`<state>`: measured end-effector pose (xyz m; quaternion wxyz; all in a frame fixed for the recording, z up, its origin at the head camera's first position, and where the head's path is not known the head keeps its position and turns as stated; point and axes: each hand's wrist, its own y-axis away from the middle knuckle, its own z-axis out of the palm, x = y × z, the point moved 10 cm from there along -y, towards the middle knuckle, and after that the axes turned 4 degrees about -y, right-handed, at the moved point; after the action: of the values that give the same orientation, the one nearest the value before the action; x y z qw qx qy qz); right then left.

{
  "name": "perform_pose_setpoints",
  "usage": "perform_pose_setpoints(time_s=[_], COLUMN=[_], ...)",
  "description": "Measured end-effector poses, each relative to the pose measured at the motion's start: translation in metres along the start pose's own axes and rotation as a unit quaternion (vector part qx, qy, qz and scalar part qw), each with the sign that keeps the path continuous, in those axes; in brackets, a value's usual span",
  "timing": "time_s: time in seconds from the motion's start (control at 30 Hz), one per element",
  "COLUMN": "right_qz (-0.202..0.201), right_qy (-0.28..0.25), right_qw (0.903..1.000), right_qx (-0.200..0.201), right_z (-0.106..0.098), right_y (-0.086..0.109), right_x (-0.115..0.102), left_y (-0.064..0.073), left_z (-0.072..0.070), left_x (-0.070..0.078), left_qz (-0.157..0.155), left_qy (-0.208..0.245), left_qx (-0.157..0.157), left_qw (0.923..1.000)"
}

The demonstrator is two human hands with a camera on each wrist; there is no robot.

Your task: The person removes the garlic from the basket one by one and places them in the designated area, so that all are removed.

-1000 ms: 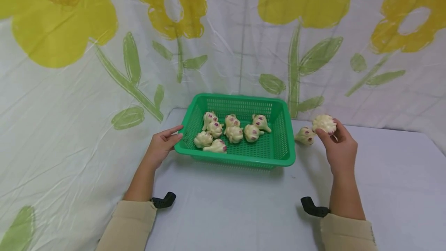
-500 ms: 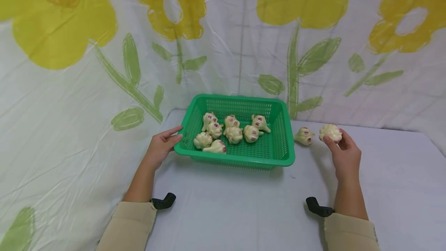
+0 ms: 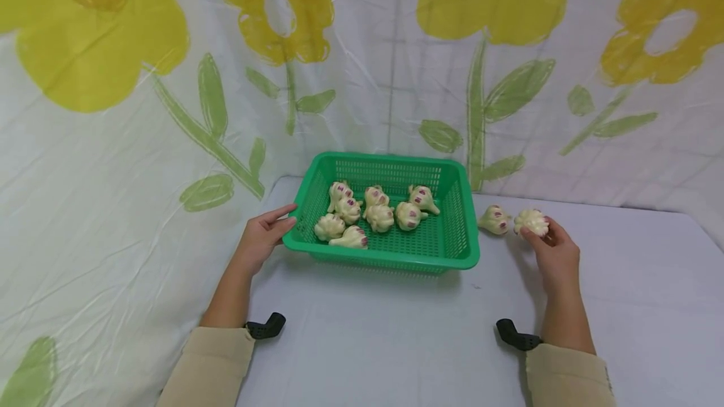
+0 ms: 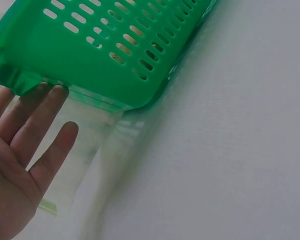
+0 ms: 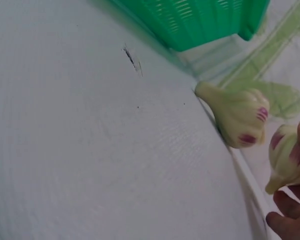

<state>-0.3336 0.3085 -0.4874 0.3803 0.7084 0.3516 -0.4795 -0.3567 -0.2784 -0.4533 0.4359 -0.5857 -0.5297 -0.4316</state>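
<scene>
My left hand (image 3: 261,236) holds the left rim of a green plastic basket (image 3: 384,259); in the left wrist view several fairly straight fingers (image 4: 42,117) reach beneath the rim, the little finger apart from it. Garlic bulbs (image 3: 380,218), cream with purple marks, lie inside the basket, several of them. To the right, my right hand (image 3: 557,253) pinches another garlic bulb (image 3: 530,223) between thumb and fingers, low over the table. Between it and the basket lies a loose garlic bulb (image 3: 494,220), its stem toward the basket, as the right wrist view also shows.
A white-covered table (image 3: 373,338) carries everything. Behind and to the left hangs a white curtain (image 3: 362,80) with yellow flowers, close to the basket's back side. A small dark mark (image 5: 131,59) shows on the tabletop.
My right hand has moved slightly right, then back left and lower, bringing the held garlic bulb down beside the loose one. The left hand and basket have stayed put.
</scene>
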Motion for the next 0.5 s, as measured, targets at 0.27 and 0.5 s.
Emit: perform_pose_setpoints(time_s=[0.27, 0.5], right_qz=[0.003, 0.003], right_qy=[0.029, 0.015], right_qw=[0.9994, 0.9998], right_qx=[-0.017, -0.009], right_z=[0.0021, 0.0032], right_y=[-0.0027, -0.0031], right_x=[0.0074, 0.0110], left_y=[-0.0003, 0.0001], left_z=[0.0003, 0.0012], left_x=[-0.0010, -0.0003], left_qz=[-0.006, -0.006], left_qy=[0.006, 0.011], left_qx=[-0.002, 0.000], left_qw=[1.0000, 0.9999])
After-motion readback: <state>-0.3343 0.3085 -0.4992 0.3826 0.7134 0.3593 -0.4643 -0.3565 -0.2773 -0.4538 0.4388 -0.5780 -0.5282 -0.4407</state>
